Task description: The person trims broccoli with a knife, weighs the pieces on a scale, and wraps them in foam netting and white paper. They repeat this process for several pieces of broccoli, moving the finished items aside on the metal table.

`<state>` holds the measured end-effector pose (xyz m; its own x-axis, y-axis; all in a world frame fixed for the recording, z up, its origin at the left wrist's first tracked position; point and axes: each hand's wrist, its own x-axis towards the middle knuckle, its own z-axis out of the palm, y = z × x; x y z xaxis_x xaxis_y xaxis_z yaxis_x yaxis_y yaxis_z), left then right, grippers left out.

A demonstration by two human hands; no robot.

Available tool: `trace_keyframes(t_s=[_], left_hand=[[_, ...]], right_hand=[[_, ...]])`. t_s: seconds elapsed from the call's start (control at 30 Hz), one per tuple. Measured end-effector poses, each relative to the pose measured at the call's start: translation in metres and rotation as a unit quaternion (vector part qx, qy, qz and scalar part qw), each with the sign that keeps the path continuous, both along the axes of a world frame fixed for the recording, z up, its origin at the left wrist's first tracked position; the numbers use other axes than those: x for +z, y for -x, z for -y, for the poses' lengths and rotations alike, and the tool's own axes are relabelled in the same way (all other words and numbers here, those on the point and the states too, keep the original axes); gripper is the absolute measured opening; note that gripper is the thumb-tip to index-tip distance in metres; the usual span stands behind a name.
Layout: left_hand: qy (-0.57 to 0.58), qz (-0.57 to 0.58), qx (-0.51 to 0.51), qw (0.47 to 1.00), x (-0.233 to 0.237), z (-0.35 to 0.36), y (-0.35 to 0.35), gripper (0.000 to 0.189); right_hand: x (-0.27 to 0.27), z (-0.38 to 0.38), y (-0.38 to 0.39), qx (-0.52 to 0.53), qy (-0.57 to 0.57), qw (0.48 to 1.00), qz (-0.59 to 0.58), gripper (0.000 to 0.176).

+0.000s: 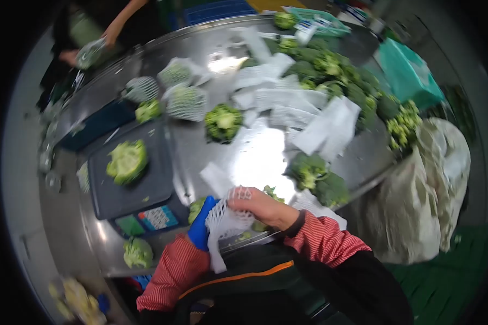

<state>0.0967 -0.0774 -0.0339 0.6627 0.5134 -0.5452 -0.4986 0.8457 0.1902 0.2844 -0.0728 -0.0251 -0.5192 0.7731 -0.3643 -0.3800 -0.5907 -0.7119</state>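
A white foam net sleeve (229, 222) is stretched between my hands at the near edge of the metal table. My left hand (201, 223), in a blue glove, is closed on its left side. On the other side, my bare right hand (261, 207) grips it, with the mesh lying over the fingertips. The sleeve's lower end hangs down in front of my dark apron (238, 281). Small broccoli pieces show partly behind both hands. A broccoli head (223, 123) lies stem-up farther back, near netted heads (186, 103).
On the left stands a dark lidded box (130, 189) bearing a trimmed head (127, 161). White foam sleeves (293, 103) and a broccoli pile (336, 70) cover the back right. A pale sack (417, 195) stands at the right. Another person's hand (113, 33) is at the upper left.
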Motion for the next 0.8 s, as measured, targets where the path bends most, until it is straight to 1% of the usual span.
trace_keyframes(t_s=[0.03,0.07,0.1,0.13,0.17,0.2,0.23,0.33,0.37,0.4,0.47,0.5,0.53,0.57,0.6,0.63,0.7,0.77,0.8], left_hand=[[0.006,-0.037,-0.012,0.999,-0.022,0.008,0.004,0.049],[-0.060,-0.067,-0.095,0.991,-0.006,0.007,0.000,0.046],[-0.058,-0.054,-0.133,0.988,-0.023,0.006,-0.006,0.041],[-0.057,-0.042,-0.169,0.983,-0.040,0.004,-0.012,0.036],[-0.096,-0.091,-0.184,0.974,-0.039,-0.001,-0.015,0.032],[-0.136,-0.140,-0.194,0.962,-0.032,-0.009,-0.017,0.028],[-0.176,-0.187,-0.199,0.946,-0.028,-0.016,-0.022,0.024],[-0.254,-0.287,-0.149,0.912,-0.029,-0.040,-0.050,0.016],[-0.215,-0.275,-0.123,0.929,-0.035,-0.046,-0.062,0.014],[-0.196,-0.263,-0.129,0.936,-0.034,-0.050,-0.075,0.015],[-0.152,-0.244,-0.138,0.948,-0.029,-0.052,-0.099,0.015],[-0.161,-0.252,-0.138,0.944,-0.033,-0.051,-0.108,0.017],[-0.167,-0.263,-0.147,0.939,-0.036,-0.051,-0.115,0.018],[-0.173,-0.275,-0.154,0.933,-0.038,-0.052,-0.121,0.020],[-0.178,-0.286,-0.159,0.928,-0.040,-0.053,-0.127,0.021],[-0.155,-0.283,-0.150,0.935,-0.038,-0.057,-0.131,0.018],[-0.165,-0.288,-0.161,0.930,-0.046,-0.063,-0.133,0.017],[-0.159,-0.281,-0.171,0.931,-0.058,-0.067,-0.133,0.017],[-0.151,-0.298,-0.171,0.927,-0.062,-0.069,-0.136,0.016]], right_hand=[[0.000,-0.003,-0.009,-0.074,0.021,0.997,-0.031,0.014],[-0.001,-0.005,-0.020,-0.148,0.037,0.986,-0.064,0.011],[-0.011,-0.006,-0.035,-0.171,0.033,0.984,-0.032,0.014],[-0.017,-0.001,-0.051,-0.142,-0.018,0.988,0.056,0.016],[-0.016,0.004,-0.065,-0.110,-0.065,0.981,0.145,0.018],[-0.009,0.006,-0.080,-0.076,-0.106,0.964,0.233,0.021],[0.002,0.009,-0.101,-0.015,-0.176,0.923,0.341,0.026],[0.000,0.013,-0.156,-0.179,-0.221,0.861,0.420,0.026],[-0.007,0.010,-0.181,-0.248,-0.184,0.886,0.347,0.027],[-0.001,0.008,-0.207,-0.315,-0.169,0.855,0.374,0.027],[-0.020,0.001,-0.273,-0.392,-0.144,0.798,0.435,0.025],[-0.015,-0.001,-0.303,-0.435,-0.129,0.739,0.498,0.024],[-0.025,-0.003,-0.342,-0.471,-0.138,0.681,0.543,0.023],[-0.046,-0.005,-0.385,-0.484,-0.101,0.615,0.613,0.026],[-0.048,-0.004,-0.422,-0.496,-0.080,0.553,0.665,0.029],[-0.057,-0.002,-0.462,-0.495,-0.038,0.537,0.682,0.037],[-0.075,0.004,-0.533,-0.494,-0.001,0.406,0.769,0.048],[-0.070,0.010,-0.574,-0.465,0.104,0.390,0.788,0.057],[-0.067,0.012,-0.582,-0.448,0.136,0.391,0.792,0.058]])
